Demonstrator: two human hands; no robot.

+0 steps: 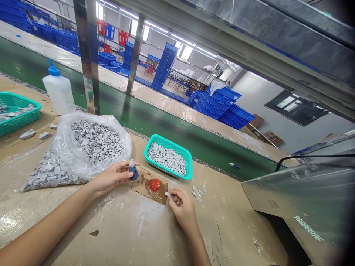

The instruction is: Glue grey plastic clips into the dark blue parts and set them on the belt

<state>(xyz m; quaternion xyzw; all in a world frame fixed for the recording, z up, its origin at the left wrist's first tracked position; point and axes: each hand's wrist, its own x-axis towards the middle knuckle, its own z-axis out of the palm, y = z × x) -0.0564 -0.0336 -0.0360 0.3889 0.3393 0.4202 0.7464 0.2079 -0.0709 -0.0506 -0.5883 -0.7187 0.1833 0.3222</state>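
Observation:
My left hand (pixel 118 174) pinches a small blue block (pixel 133 171) with a grey piece (pixel 131 163) on its top end. Between the thumb and fingers of my right hand (pixel 181 203) is a small light-grey plastic piece (pixel 167 194), held over the right edge of a brown cardboard scrap (pixel 146 195). A round red blob (pixel 154 184), glossy on top, sits on that cardboard between my two hands. Just behind it stands a green basket (pixel 191 166) of small grey pieces. Several loose grey pieces (pixel 198 193) lie to the right of my right hand.
A clear plastic bag (pixel 59 147) full of grey parts stands at left. Behind it are a white bottle (pixel 59 92) with a blue nozzle and another green basket (pixel 24 122). Metal posts (pixel 88 55) rise before a green conveyor belt (pixel 116 111). A clear panel (pixel 299 199) stands at right.

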